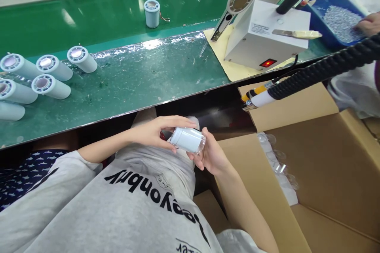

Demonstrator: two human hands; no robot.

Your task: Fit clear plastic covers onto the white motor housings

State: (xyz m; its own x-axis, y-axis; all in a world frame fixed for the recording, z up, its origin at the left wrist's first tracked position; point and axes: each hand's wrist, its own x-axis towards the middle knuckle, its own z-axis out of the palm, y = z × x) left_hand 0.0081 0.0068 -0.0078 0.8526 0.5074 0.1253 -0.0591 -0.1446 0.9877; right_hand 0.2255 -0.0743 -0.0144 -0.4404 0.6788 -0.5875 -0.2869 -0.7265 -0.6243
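A light-blue cylinder with a clear plastic cover around its right end is held above my lap, lying tilted between both hands. My left hand closes on its left end, fingers along the top and thumb beneath. At the covered end, my right hand grips from the right with bent fingers. Part of the left end is hidden by my left hand.
Several similar light-blue cylinders stand on the bench at left; another with wires is farther back. A white machine, an electric screwdriver, an open carton and a blue tray are at right, near a co-worker's hand.
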